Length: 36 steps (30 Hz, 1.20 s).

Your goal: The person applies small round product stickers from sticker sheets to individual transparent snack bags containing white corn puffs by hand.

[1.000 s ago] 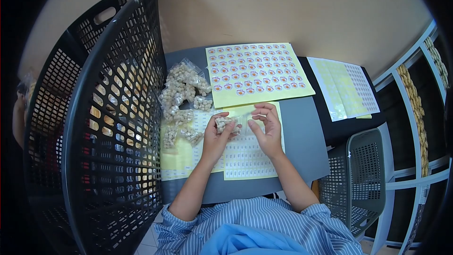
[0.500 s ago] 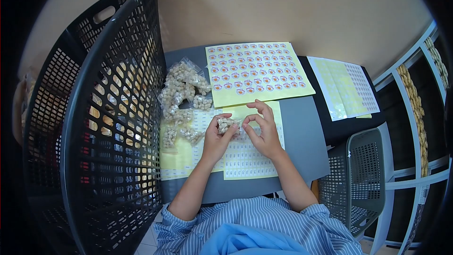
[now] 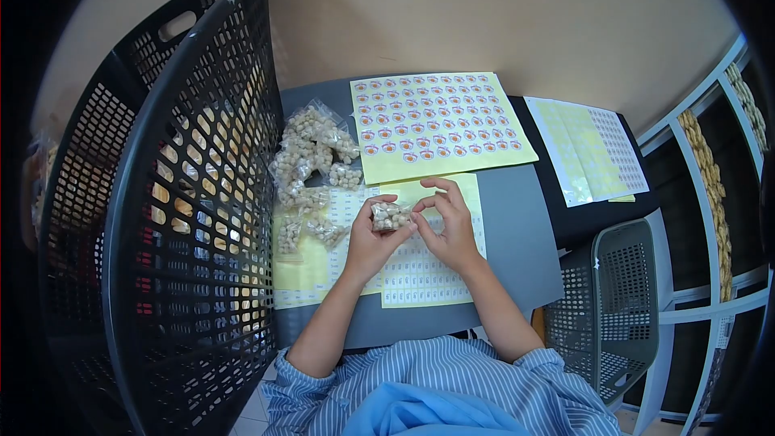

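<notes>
A small clear bag of round beige pieces (image 3: 389, 215) is in my left hand (image 3: 373, 244), gripped between thumb and fingers. My right hand (image 3: 449, 232) pinches at the bag's right end with thumb and forefinger, its other fingers curled and raised. Beneath both hands lies a yellow sheet of small white labels (image 3: 428, 278). Similar filled bags (image 3: 311, 149) are heaped left of my hands, some resting on another label sheet (image 3: 323, 274). Beyond my hands is a large yellow sheet of round orange-and-white stickers (image 3: 440, 117).
A tall black perforated basket (image 3: 194, 194) stands close on the left, with packed goods showing through its holes. To the right, another sticker sheet (image 3: 589, 149) lies on a black surface. A dark green basket (image 3: 626, 299) sits low beside the grey table (image 3: 525, 234), near a metal rack (image 3: 682, 161).
My left thumb has shifted right toward the bag's end, exposing more of the bag. The right thumb and forefinger have come together there.
</notes>
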### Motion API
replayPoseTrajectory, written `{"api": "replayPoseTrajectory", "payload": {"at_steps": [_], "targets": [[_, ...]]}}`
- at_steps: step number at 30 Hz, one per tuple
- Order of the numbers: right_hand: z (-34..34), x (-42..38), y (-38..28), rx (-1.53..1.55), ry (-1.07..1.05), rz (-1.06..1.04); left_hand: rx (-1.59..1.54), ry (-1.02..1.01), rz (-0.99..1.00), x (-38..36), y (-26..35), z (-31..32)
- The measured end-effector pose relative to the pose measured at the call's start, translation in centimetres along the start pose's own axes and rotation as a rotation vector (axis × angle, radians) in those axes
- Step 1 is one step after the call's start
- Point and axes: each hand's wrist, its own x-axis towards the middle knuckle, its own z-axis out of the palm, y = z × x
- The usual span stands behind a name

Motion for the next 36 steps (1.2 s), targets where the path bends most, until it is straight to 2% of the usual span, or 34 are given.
{"api": "replayPoseTrajectory", "payload": {"at_steps": [5, 7, 10, 14, 16, 22, 24, 25, 26, 28, 29, 30, 31, 32, 33, 34, 36], "targets": [[0.6, -0.1, 0.1, 0.201, 0.046, 0.127, 0.005, 0.016, 0.024, -0.1, 0.4, 0.3], [1.1, -0.3, 0.3, 0.686, 0.087, 0.424, 0.012, 0.021, 0.032, -0.2, 0.3, 0.3], [0.6, -0.1, 0.7, 0.82, 0.039, 0.542, 0.004, 0.03, 0.064, -0.1, 0.1, 0.3], [0.7, -0.4, 0.3, 0.798, -0.007, 0.481, 0.042, 0.038, 0.036, -0.2, 0.5, 0.3], [0.6, -0.4, -0.1, 0.595, -0.025, 0.363, 0.065, 0.045, 0.016, -0.3, 0.6, 0.3], [-1.0, -0.3, -0.7, 0.476, 0.025, 0.268, 0.06, 0.018, 0.009, -0.7, 1.5, 1.1], [-2.8, -0.2, -1.4, 0.344, 0.115, 0.213, 0.062, -0.099, 0.087, -1.0, 1.8, 1.3], [-3.9, -0.5, -1.1, 0.276, 0.195, 0.183, 0.34, -0.084, 0.251, -1.4, 2.6, 1.2], [-5.6, -0.8, -0.5, 0.148, 0.312, 0.196, 0.339, -0.084, 0.253, -1.3, 3.1, 0.5], [-10.5, -2.8, 3.8, -0.142, 0.563, 0.168, 0.921, 0.015, 0.461, -1.2, 4.0, -1.9], [-13.0, -3.8, 4.5, -0.109, 0.718, 0.269, 1.04, 0.08, 0.424, -1.5, 4.9, -2.7], [-15.9, -5.5, 5.7, -0.326, 0.814, 0.32, 1.129, 0.135, 0.387, -1.6, 5.3, -3.4], [-21.0, -10.3, 9.7, -0.434, 0.949, 0.436, 1.155, 0.146, 0.286, -1.7, 5.9, -3.9], [-23.3, -13.3, 11.2, -0.625, 0.915, 0.598, 1.185, 0.156, 0.182, -1.9, 6.3, -4.2], [-24.7, -15.9, 12.1, -0.81, 0.89, 0.717, 1.175, 0.16, 0.179, -2.0, 6.2, -4.4], [-26.9, -20.8, 15.8, -0.814, 0.875, 0.734, 1.238, 0.169, 0.17, -2.1, 6.0, -4.5], [-27.9, -25.9, 17.5, -1.006, 0.784, 0.993, 1.293, 0.186, 0.16, -2.2, 5.7, -4.8]]}}
